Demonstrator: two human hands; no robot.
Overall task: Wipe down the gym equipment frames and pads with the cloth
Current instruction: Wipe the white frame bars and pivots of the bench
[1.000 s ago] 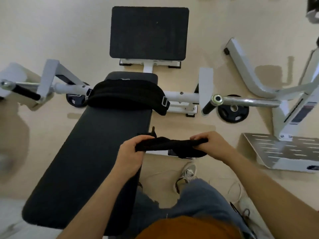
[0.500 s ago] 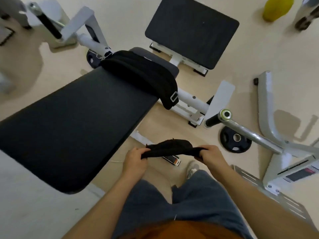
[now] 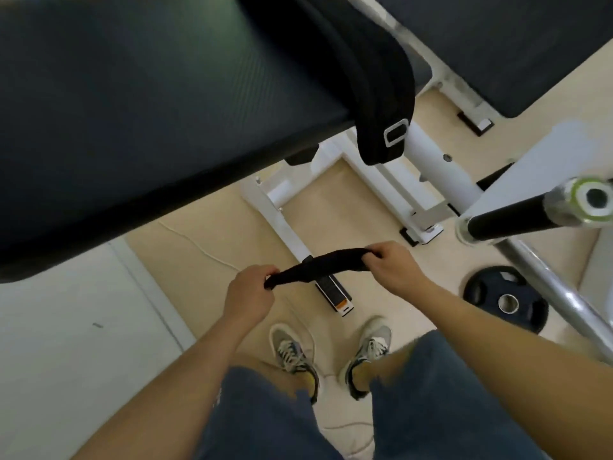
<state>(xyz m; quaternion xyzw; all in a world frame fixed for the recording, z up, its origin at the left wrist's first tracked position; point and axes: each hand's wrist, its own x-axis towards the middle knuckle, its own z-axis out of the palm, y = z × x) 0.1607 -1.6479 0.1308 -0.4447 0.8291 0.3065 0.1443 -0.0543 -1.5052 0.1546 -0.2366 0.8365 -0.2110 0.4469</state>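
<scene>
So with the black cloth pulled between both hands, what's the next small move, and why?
Probably lower the black cloth onto the white frame rail that runs along the floor just behind it. The left hand and right hand each grip one end, and the cloth seems to hang clear of every surface, so no wiping is under way. The bench pad lies farther off.

2 hands [image 3: 248, 293] [image 3: 394, 270], 1 cloth [image 3: 318, 265], 2 pads [image 3: 132, 111] [image 3: 514, 44], 1 wt plate [image 3: 487, 290], 2 shoes [image 3: 292, 353] [image 3: 371, 346].

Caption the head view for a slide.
A person's left hand and right hand grip a bunched black cloth beside the bench pad.
</scene>
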